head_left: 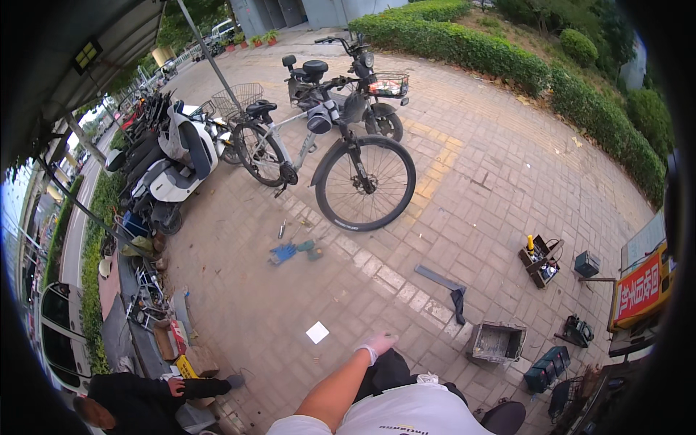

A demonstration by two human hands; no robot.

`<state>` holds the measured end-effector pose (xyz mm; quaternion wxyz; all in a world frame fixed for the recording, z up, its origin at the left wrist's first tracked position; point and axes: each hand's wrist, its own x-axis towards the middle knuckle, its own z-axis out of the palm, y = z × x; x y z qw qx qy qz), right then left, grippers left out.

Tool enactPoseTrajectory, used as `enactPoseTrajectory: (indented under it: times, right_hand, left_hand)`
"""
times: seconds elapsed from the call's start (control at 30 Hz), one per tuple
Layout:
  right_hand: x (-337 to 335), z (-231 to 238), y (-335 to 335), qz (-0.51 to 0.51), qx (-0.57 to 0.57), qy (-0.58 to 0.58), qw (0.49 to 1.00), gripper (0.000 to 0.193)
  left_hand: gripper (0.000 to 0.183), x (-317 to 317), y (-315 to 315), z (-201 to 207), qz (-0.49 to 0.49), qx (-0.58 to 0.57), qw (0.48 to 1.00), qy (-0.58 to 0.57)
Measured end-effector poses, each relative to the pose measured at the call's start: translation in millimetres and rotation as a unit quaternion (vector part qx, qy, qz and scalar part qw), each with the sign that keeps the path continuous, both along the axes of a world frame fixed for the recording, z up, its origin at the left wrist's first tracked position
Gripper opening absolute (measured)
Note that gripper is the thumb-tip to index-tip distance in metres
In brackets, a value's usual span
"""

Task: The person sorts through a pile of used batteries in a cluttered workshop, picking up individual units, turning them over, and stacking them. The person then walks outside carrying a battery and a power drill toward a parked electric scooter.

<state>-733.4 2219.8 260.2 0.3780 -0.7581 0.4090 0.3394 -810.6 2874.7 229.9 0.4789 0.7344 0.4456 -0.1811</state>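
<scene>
My left hand [378, 343] wears a thin, pale see-through glove and is held low over my black-trousered leg [384, 373]. Its fingers are too small and foreshortened to show whether they are curled, and nothing is seen in it. My right hand is not visible; a bunched white thing [428, 378] shows at my waist, its kind unclear. Left of my hand a white square [317, 332] lies flat on the paving. Farther off stands a light grey bicycle [290, 141], its front wheel [366, 183] nearest me. Blue gloves [283, 252] and a slim metal tool [282, 229] lie before it.
Right of me are a grey crate [497, 343], an open tool box [541, 261], dark green cases [547, 368] and a long grey strip [438, 278]. An electric bike [355, 87] stands behind the bicycle. Parked scooters [181, 156] line the left, and a person [145, 399] sits lower left.
</scene>
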Motion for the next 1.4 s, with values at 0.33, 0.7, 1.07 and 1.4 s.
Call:
enactPoseTrajectory:
  times: [0.33, 0.7, 1.07, 1.4]
  right_hand:
    - [268, -13, 511, 0.408, 0.127, -0.136, 0.894, 0.037]
    - [173, -216, 1165, 0.892, 0.029, -0.039, 0.45, 0.073]
    - [57, -477, 1402, 0.953, -0.124, -0.168, 0.222, 0.057]
    - [46, -463, 1351, 0.94, -0.101, 0.081, 0.317, 0.038]
  left_hand:
    - [0.072, -359, 185, -53, 0.381, 0.066, 0.909, 0.153]
    - [0.051, -307, 221, -5, 0.634, -0.015, 0.732, 0.249]
    - [0.051, -270, 409, -26, 0.651, 0.014, 0.685, 0.327]
    - [0.052, -265, 463, -36, 0.615, 0.027, 0.728, 0.302]
